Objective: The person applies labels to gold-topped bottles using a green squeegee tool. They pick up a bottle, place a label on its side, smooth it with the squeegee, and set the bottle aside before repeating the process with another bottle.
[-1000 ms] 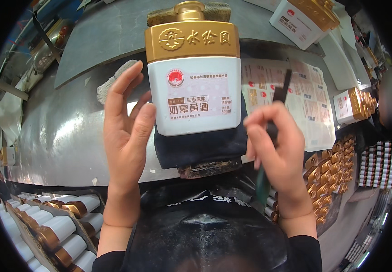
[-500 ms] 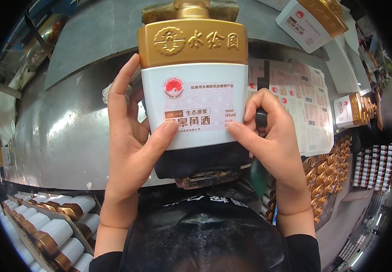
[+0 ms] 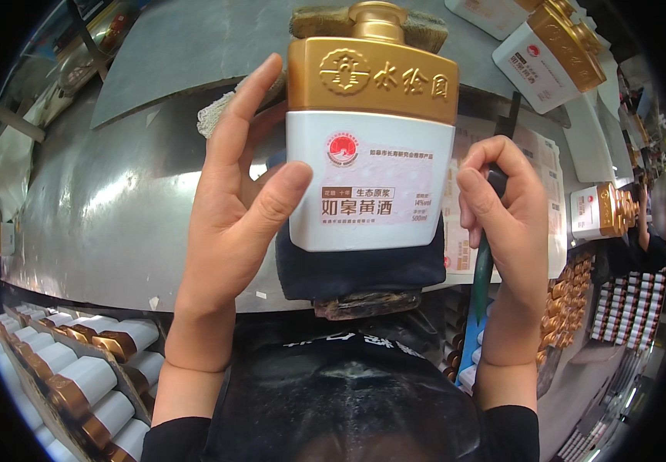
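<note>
A flat white bottle (image 3: pixel 410 173) with a gold shoulder and neck lies face up, its neck away from me. On its front is a pale label with a round red emblem. Dark cloth (image 3: pixel 348 269) lies under its base, and a wooden block (image 3: pixel 429 32) is behind its neck. My left hand (image 3: pixel 240 185) is open beside the bottle's left edge, fingers spread, with the thumb over the edge; whether it touches is unclear. Right of the bottle, my right hand (image 3: pixel 506 196) grips a slim tool (image 3: pixel 484 281) with a green handle and black end.
Printed label sheets (image 3: pixel 552 192) lie on the grey metal table (image 3: pixel 129 231) at the right. More white-and-gold bottles (image 3: pixel 541 65) lie far right. Rows of bottles (image 3: pixel 86 369) fill crates at lower left, with others at lower right. Off-white cloth (image 3: pixel 213 115) sits behind my left hand.
Both thumbs have come off the label and my hands have moved apart. My right hand now wraps the green-handled tool away from the bottle. The bottle appears farther right in view.
</note>
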`<state>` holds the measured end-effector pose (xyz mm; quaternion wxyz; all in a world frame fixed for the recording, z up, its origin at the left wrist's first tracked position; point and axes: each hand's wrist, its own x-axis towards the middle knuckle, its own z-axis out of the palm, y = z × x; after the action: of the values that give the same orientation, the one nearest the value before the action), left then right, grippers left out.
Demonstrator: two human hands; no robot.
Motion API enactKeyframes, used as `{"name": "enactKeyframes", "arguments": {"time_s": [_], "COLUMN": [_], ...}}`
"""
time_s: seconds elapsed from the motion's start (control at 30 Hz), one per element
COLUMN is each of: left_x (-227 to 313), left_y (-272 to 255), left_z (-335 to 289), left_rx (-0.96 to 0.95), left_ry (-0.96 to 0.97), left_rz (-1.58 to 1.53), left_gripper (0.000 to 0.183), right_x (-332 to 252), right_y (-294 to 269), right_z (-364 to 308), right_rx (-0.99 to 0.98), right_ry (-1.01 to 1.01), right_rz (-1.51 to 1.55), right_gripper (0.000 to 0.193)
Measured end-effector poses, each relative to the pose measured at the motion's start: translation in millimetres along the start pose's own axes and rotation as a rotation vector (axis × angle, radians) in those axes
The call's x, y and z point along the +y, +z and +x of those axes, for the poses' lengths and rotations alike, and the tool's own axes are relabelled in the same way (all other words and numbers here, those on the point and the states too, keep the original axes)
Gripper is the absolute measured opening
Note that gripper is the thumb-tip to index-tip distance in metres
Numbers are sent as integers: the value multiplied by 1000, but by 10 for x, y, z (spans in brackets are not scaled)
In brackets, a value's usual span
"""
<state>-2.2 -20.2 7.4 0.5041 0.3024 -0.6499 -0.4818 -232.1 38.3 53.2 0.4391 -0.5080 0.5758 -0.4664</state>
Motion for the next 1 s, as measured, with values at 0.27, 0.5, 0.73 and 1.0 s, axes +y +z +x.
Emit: {"name": "enactKeyframes", "arguments": {"time_s": [0.27, 0.5, 0.73, 1.0], "left_x": [50, 50, 65, 62], "left_y": [176, 190, 187, 152], "left_z": [145, 143, 146, 137], "left_rx": [83, 103, 109, 53], "left_ry": [-15, -20, -42, -45], "left_rz": [69, 55, -32, -34], "left_gripper": [79, 78, 81, 87], "right_x": [2, -3, 10, 61], "right_y": [82, 118, 87, 67], "right_z": [128, 160, 152, 132], "right_rx": [6, 19, -20, -48], "right_ry": [-3, -2, 32, -81], "right_rz": [-92, -138, -108, -281], "right_gripper": [25, 34, 37, 38]}}
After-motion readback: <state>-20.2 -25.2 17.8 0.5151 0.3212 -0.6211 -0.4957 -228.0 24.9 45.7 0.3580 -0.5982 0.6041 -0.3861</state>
